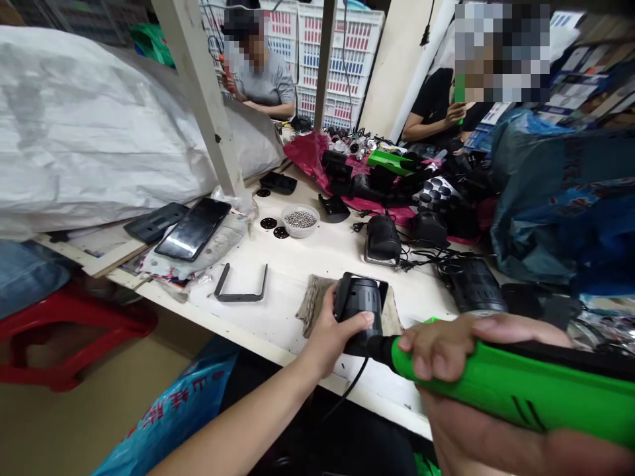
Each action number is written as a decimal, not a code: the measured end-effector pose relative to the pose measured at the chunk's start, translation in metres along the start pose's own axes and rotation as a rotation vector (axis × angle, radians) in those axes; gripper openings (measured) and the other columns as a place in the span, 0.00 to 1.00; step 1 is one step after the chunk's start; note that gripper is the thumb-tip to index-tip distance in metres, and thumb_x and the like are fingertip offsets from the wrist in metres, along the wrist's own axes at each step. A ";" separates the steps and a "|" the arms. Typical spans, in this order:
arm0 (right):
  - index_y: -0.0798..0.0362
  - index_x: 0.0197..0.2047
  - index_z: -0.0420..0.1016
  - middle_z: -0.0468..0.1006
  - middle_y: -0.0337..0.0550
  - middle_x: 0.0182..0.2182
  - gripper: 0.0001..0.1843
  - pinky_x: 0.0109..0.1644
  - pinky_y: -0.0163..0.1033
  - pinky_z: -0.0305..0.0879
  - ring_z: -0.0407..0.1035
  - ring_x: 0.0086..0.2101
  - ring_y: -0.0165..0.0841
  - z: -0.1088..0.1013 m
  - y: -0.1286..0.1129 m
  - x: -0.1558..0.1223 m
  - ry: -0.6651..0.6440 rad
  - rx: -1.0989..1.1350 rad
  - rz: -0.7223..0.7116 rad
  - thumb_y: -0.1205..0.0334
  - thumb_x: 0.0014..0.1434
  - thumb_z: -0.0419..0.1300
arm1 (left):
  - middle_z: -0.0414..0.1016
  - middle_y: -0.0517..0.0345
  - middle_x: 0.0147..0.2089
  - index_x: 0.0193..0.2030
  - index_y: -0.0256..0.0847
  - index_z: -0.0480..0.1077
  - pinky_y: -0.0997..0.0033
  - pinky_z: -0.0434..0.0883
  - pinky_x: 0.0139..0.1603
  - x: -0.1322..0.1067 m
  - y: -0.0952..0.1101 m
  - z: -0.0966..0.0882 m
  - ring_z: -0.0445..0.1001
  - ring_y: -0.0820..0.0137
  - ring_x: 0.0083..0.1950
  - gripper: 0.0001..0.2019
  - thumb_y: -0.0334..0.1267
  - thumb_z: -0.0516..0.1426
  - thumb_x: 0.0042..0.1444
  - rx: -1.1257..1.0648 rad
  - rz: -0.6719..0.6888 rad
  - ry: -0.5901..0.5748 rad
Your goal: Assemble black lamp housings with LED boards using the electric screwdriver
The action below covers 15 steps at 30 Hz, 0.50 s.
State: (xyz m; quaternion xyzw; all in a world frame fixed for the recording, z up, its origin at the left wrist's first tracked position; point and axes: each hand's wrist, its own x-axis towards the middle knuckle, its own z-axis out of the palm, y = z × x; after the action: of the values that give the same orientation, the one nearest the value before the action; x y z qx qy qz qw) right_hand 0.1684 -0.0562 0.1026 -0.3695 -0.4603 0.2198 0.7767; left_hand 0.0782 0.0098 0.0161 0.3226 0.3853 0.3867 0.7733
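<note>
Ribbed black lamp [358, 311], stiff and likely heavy, held by its body over a cloth scrap [312, 304] in the curled fingers of the left hand [322, 337]; right-hand fingers [431, 350] close around a green power tool [516, 387].

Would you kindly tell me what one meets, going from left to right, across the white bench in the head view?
Black slab → metal bracket → bowl of steel balls → black lamp in the left hand → second lamp → third lamp.
</note>
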 end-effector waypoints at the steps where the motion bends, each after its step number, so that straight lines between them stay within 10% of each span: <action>1: 0.48 0.37 0.72 0.69 0.32 0.17 0.23 0.24 0.42 0.67 0.64 0.16 0.30 0.005 0.004 0.000 0.016 0.003 -0.002 0.36 0.53 0.59 | 0.73 0.52 0.50 0.60 0.44 0.58 0.62 0.68 0.52 0.000 0.000 0.000 0.72 0.59 0.52 0.38 0.37 0.67 0.42 0.004 0.000 -0.005; 15: 0.46 0.41 0.72 0.68 0.32 0.18 0.26 0.24 0.41 0.65 0.61 0.17 0.30 -0.001 0.013 -0.002 -0.018 0.077 0.027 0.33 0.51 0.57 | 0.74 0.51 0.51 0.60 0.42 0.59 0.65 0.69 0.51 0.000 -0.004 -0.002 0.72 0.61 0.51 0.37 0.38 0.67 0.43 -0.033 0.029 0.009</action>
State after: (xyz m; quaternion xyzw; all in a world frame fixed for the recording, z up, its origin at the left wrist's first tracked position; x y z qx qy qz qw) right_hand 0.1680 -0.0500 0.0915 -0.3437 -0.4534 0.2510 0.7831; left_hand 0.0782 0.0080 0.0123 0.3138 0.3776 0.4056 0.7710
